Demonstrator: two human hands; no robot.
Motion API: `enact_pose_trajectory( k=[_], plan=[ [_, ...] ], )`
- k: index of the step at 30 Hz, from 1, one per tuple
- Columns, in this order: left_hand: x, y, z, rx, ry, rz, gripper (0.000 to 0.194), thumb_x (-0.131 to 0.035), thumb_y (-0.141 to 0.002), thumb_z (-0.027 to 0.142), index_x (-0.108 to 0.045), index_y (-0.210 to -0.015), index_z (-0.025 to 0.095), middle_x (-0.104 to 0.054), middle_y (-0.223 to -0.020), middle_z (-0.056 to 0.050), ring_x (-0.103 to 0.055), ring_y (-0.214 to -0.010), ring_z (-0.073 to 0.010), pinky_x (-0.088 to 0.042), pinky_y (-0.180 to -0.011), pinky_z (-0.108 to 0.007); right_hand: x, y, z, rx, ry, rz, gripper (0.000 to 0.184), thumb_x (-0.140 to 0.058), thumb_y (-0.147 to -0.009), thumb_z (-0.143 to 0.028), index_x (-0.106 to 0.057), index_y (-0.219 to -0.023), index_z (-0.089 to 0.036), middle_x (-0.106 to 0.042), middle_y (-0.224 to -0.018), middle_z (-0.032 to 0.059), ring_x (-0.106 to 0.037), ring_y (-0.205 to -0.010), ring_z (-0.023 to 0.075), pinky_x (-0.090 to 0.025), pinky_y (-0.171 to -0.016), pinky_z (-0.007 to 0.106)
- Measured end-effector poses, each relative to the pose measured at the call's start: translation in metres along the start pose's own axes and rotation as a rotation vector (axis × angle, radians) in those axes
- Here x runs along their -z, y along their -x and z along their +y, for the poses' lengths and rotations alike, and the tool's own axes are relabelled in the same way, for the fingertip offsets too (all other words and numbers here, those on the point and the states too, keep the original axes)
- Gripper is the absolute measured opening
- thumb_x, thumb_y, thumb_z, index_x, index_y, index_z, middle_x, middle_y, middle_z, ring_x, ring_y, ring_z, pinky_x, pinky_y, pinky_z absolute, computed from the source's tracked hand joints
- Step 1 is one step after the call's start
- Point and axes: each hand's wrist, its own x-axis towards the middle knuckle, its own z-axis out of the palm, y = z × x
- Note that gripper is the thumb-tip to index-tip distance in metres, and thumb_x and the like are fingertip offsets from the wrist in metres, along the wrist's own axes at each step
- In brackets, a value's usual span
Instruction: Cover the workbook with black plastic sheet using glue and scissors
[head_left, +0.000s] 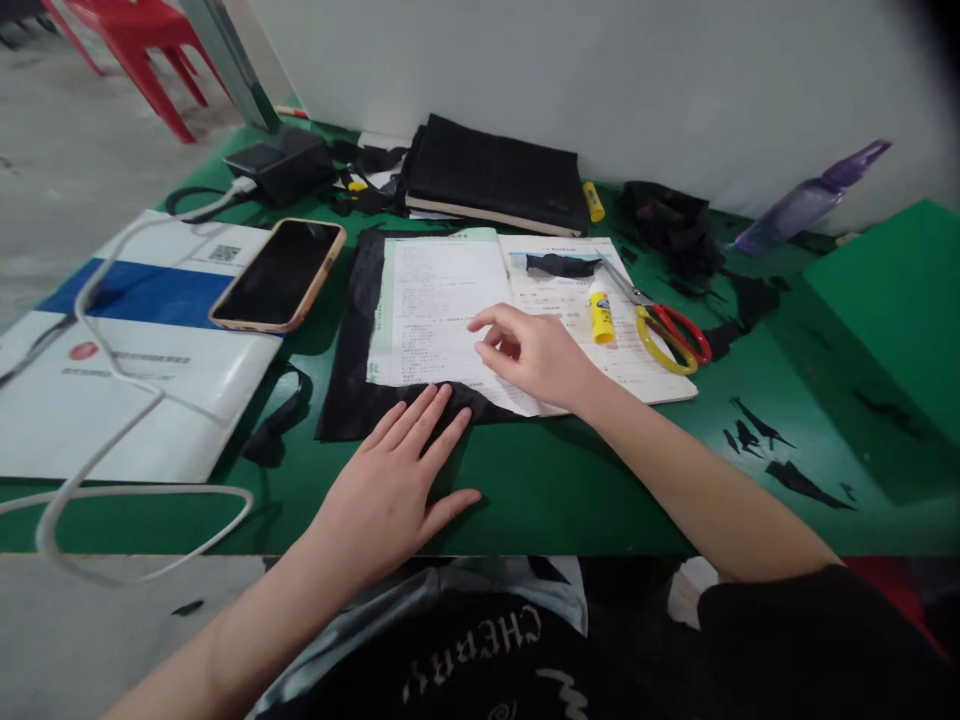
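An open book (457, 300) with printed pages lies on a sheet of black paper (352, 370), which sticks out along its left and lower edges. My left hand (401, 470) rests flat, fingers spread, with its fingertips on the black paper by the lower edge. Over the lower middle of the book is my right hand (532, 355), loosely curled, thumb and index finger slightly apart and nothing visible between them. On the right page are a yellow glue stick (602, 315), scissors (660, 325) with red and yellow handles, and a black scrap (562, 265).
A phone (281, 275) lies on a white and blue folder (142, 400), with a white cable (90, 480) across it. Behind are a black-covered book (495, 175), a yellow cap (592, 200) and a black box (281, 165). A purple spray bottle (810, 200) and black scraps (757, 435) are to the right.
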Motion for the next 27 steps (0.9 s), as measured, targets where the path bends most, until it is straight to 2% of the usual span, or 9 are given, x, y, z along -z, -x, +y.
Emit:
enact_pose_trajectory(
  k=[2,4,6,8,12,17,22,27],
  plan=[
    [0.000,0.000,0.000,0.002,0.000,-0.001,0.075,-0.035,-0.091,0.063,-0.029,-0.148,0.015,-0.023,-0.156,-0.015,-0.020,-0.144,-0.0299,-0.030,-0.113,-0.050,0.003,0.012,-0.001,0.019,-0.039,-0.043,0.025,-0.051,-0.088,-0.027,-0.058,-0.111,-0.020,-0.069,-0.088,-0.0003,-0.063,-0.075,0.0130,-0.046,-0.071,0.027],
    [0.000,0.000,-0.001,0.003,-0.002,-0.003,0.075,-0.035,-0.091,0.064,-0.030,-0.148,0.015,-0.024,-0.156,-0.013,-0.020,-0.144,-0.0301,-0.030,-0.113,-0.050,0.002,0.024,0.000,0.079,-0.066,-0.083,0.029,-0.052,-0.087,-0.021,-0.056,-0.116,-0.020,-0.069,-0.100,0.0019,-0.063,-0.091,0.0148,-0.048,-0.081,0.028],
    [0.000,0.000,-0.001,0.000,-0.008,-0.003,0.075,-0.035,-0.091,0.064,-0.029,-0.148,0.016,-0.024,-0.156,-0.010,-0.020,-0.144,-0.0300,-0.029,-0.113,-0.050,0.000,0.033,0.002,0.188,-0.046,-0.116,0.035,-0.050,-0.087,-0.016,-0.055,-0.121,-0.021,-0.064,-0.118,0.0047,-0.057,-0.109,0.0167,-0.045,-0.094,0.032],
    [0.000,0.000,-0.001,-0.007,-0.017,-0.002,0.075,-0.034,-0.091,0.064,-0.028,-0.148,0.016,-0.025,-0.156,-0.006,-0.019,-0.145,-0.0299,-0.029,-0.113,-0.050,-0.001,0.037,0.005,0.310,0.010,-0.148,0.037,-0.048,-0.088,-0.013,-0.055,-0.124,-0.022,-0.058,-0.129,0.0055,-0.051,-0.119,0.0179,-0.041,-0.101,0.037],
    [0.003,-0.001,0.001,-0.011,-0.024,-0.014,0.073,-0.034,-0.092,0.063,-0.027,-0.149,0.018,-0.025,-0.156,-0.001,-0.018,-0.145,-0.0304,-0.029,-0.112,-0.050,0.000,0.034,0.014,0.451,0.115,-0.168,0.025,-0.048,-0.093,-0.020,-0.062,-0.114,-0.020,-0.061,-0.125,0.0056,-0.052,-0.115,0.0189,-0.041,-0.099,0.041],
    [0.005,-0.003,0.005,-0.006,-0.022,-0.045,0.070,-0.034,-0.092,0.062,-0.026,-0.149,0.022,-0.025,-0.156,0.002,-0.017,-0.144,-0.0327,-0.029,-0.111,-0.052,0.000,0.031,0.021,0.505,0.194,-0.148,0.023,-0.047,-0.096,-0.025,-0.068,-0.102,-0.019,-0.068,-0.111,0.0041,-0.054,-0.109,0.0195,-0.042,-0.093,0.039],
    [0.008,-0.007,0.010,0.014,-0.026,-0.076,0.069,-0.033,-0.092,0.063,-0.030,-0.148,0.023,-0.028,-0.154,0.002,-0.021,-0.142,-0.0373,-0.029,-0.109,-0.057,0.002,0.034,0.022,0.472,0.164,-0.132,0.024,-0.046,-0.096,-0.026,-0.067,-0.106,-0.017,-0.068,-0.111,0.0059,-0.056,-0.106,0.0186,-0.043,-0.093,0.038],
    [0.010,-0.009,0.013,0.022,-0.035,-0.087,0.070,-0.033,-0.091,0.064,-0.030,-0.148,0.023,-0.029,-0.154,0.001,-0.022,-0.142,-0.0376,-0.030,-0.109,-0.057,0.006,0.035,0.023,0.393,0.115,-0.107,0.025,-0.045,-0.095,-0.020,-0.067,-0.103,-0.014,-0.067,-0.107,0.0091,-0.057,-0.103,0.0193,-0.045,-0.092,0.037]
  ],
)
